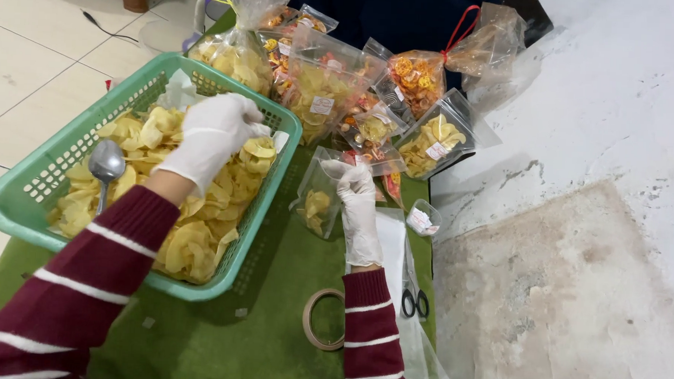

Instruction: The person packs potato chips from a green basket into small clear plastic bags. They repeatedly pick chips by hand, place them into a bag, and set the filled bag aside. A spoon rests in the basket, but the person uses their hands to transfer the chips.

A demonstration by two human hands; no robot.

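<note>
- Left hand (212, 133), gloved, pinches yellow chips (193, 237) in the green basket (23, 201), left of frame.
- Right hand (357, 201) grips the small clear pouch (315, 204) at centre, mouth open.
- Risk: brittle chips may crack or miss the narrow pouch, scattering on the desk (274, 284).

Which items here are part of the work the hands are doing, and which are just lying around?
In use:
left hand in the chips
green basket
right hand holding a small clear bag

Lying about:
spoon in the basket
tape roll
scissors
filled bags at the back
small round tub
</note>
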